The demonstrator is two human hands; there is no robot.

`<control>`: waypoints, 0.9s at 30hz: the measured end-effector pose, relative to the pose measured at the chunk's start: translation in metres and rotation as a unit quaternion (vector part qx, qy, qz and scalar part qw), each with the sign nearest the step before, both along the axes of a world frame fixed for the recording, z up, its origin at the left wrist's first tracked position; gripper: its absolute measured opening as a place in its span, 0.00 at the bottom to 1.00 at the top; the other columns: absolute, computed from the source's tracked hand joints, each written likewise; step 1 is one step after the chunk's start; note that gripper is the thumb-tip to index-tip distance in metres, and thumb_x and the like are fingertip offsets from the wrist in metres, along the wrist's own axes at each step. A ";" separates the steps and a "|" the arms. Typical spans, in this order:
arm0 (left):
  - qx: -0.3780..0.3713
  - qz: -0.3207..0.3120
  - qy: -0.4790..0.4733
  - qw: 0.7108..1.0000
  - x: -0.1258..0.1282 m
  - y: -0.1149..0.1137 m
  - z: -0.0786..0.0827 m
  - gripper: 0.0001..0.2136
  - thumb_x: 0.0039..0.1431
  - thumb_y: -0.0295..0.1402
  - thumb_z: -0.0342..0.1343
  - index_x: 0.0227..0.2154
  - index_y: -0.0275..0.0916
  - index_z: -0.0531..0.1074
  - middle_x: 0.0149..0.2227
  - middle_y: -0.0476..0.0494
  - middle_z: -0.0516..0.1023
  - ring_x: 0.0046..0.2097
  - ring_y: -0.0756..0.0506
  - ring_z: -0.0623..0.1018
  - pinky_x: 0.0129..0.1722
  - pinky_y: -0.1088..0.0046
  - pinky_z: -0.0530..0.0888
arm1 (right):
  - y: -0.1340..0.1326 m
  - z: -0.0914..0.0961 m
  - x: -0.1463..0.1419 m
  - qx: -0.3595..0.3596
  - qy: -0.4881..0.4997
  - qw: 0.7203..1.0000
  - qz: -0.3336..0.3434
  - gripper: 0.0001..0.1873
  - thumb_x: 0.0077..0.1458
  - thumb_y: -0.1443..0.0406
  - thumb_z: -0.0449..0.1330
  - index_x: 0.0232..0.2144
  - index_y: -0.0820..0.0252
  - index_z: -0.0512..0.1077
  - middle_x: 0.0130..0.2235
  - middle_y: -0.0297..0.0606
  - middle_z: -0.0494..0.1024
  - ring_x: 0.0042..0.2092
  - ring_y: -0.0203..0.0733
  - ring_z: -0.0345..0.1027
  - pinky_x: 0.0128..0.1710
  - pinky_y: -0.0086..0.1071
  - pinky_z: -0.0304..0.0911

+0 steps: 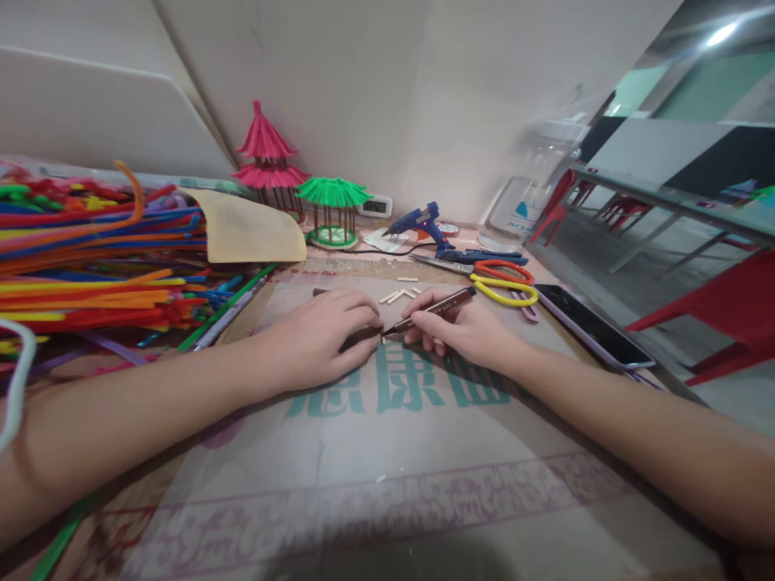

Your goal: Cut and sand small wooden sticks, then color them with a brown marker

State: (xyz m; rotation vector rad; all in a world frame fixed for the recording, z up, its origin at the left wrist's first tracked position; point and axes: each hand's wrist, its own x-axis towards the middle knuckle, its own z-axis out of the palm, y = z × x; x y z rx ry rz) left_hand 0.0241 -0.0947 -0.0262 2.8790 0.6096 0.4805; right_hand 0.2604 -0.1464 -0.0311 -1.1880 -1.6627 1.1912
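My right hand (463,331) is closed around a brown marker pen (437,309), its tip pointing left at a small stick piece by my left fingertips. My left hand (324,337) lies curled on the cardboard sheet (387,452), fingers pressed down on a thin dark stick (319,292) whose end shows behind the knuckles. A few short pale stick pieces (400,294) lie just behind both hands.
A big heap of coloured pipe cleaners (90,266) fills the left. Behind stand a pink pagoda model (270,165), a green pavilion model (333,211), a blue glue gun (424,224) and scissors (502,282). A phone (590,327) lies at the right edge; red chairs (726,315) beyond.
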 end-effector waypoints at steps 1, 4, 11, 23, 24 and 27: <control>-0.001 0.000 0.001 1.000 0.000 0.000 0.000 0.12 0.68 0.36 0.49 0.43 0.37 0.75 0.47 0.39 0.77 0.49 0.40 0.76 0.52 0.61 0.71 | 0.000 0.000 0.000 -0.001 -0.003 1.000 0.005 0.13 0.59 0.55 0.63 0.37 0.59 0.70 0.28 0.35 0.80 0.23 0.32 0.66 0.20 0.25 0.62; -0.003 0.000 0.002 1.000 -0.001 0.000 0.000 0.12 0.68 0.36 0.48 0.44 0.37 0.75 0.47 0.39 0.77 0.49 0.40 0.76 0.52 0.60 0.71 | 0.000 0.000 0.001 0.000 -0.006 1.000 0.022 0.13 0.59 0.56 0.63 0.36 0.60 0.71 0.28 0.36 0.80 0.23 0.31 0.66 0.21 0.25 0.63; -0.002 -0.002 -0.002 1.000 0.000 0.001 0.000 0.12 0.68 0.36 0.49 0.43 0.37 0.75 0.47 0.39 0.77 0.49 0.40 0.76 0.52 0.60 0.71 | -0.001 0.000 0.000 -0.002 0.007 1.000 -0.004 0.13 0.58 0.56 0.63 0.37 0.59 0.70 0.28 0.35 0.80 0.23 0.32 0.65 0.20 0.24 0.62; 0.003 -0.005 -0.002 1.000 -0.001 0.002 -0.003 0.12 0.68 0.35 0.49 0.44 0.36 0.75 0.47 0.39 0.77 0.49 0.41 0.75 0.52 0.60 0.71 | 0.000 0.001 0.001 0.007 -0.004 1.000 0.012 0.12 0.59 0.57 0.63 0.37 0.60 0.71 0.28 0.36 0.80 0.23 0.32 0.66 0.20 0.24 0.62; 0.004 -0.005 -0.002 1.000 -0.001 0.002 -0.003 0.12 0.68 0.35 0.49 0.44 0.36 0.75 0.47 0.39 0.77 0.49 0.41 0.75 0.52 0.60 0.71 | 0.000 0.001 0.001 0.008 -0.005 1.000 0.013 0.12 0.59 0.57 0.63 0.37 0.60 0.71 0.28 0.36 0.80 0.23 0.32 0.66 0.20 0.24 0.62; 0.003 -0.006 -0.004 1.000 -0.001 0.002 -0.003 0.12 0.68 0.35 0.49 0.45 0.36 0.75 0.47 0.39 0.77 0.49 0.41 0.76 0.53 0.61 0.71 | 0.000 0.000 0.001 0.007 -0.008 1.000 0.024 0.12 0.59 0.57 0.63 0.37 0.60 0.71 0.28 0.36 0.80 0.23 0.32 0.66 0.21 0.25 0.62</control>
